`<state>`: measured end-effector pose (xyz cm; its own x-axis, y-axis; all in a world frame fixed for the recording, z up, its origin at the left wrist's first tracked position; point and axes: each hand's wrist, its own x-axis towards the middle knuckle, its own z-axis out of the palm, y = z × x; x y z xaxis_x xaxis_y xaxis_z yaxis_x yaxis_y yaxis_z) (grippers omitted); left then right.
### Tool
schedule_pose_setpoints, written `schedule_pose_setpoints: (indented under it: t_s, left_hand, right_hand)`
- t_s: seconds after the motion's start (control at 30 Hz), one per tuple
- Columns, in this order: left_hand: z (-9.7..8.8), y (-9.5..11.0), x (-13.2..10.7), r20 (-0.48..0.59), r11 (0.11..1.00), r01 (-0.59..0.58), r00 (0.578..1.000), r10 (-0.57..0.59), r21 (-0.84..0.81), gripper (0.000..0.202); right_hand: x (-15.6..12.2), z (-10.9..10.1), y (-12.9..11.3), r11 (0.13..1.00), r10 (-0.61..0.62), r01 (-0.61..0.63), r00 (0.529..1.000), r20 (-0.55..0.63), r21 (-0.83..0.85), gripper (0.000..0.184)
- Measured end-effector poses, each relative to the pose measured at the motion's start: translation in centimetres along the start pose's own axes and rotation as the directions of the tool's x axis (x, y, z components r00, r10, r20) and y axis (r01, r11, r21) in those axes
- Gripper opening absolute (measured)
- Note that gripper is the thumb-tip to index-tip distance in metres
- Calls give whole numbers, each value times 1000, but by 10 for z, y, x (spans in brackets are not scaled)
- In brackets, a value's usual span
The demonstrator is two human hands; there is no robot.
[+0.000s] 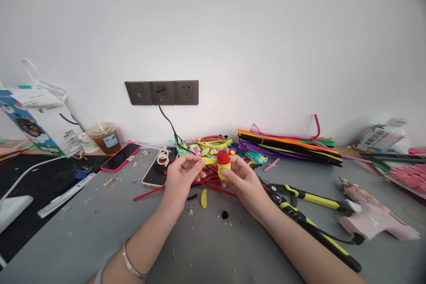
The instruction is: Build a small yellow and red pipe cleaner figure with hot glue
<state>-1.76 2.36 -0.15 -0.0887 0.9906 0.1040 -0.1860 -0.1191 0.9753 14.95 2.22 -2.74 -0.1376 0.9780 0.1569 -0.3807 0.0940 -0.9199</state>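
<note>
My right hand (245,183) pinches a small upright figure (224,165) of coiled pipe cleaner, with a red top and a yellow lower part. Between the thumb and fingers of my left hand (181,178) is a yellow pipe cleaner piece (209,160), its free end pointing at the figure. Whether the two pieces touch I cannot tell. Below my hands lie a flattened yellow loop (204,199) and a small black ball (225,215) on the grey table. Red pipe cleaners (148,193) run across the table behind and under my hands.
Yellow-black pliers (313,199) and a pink glue gun (369,217) with its black cable lie to the right. Bundled pipe cleaners (286,146) rest against the wall. On the left are a pink-edged phone (120,158), a second phone (155,173) and a lidded drink cup (105,138).
</note>
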Motion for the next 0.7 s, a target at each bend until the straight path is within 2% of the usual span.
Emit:
schedule_pose_setpoints:
  t_s: [0.7]
  left_hand:
    - [-2,-3,4,-14,999,17,1000,-18,-42,27]
  right_hand:
    - [3,-3,3,998,14,-14,1000,-2,66,31]
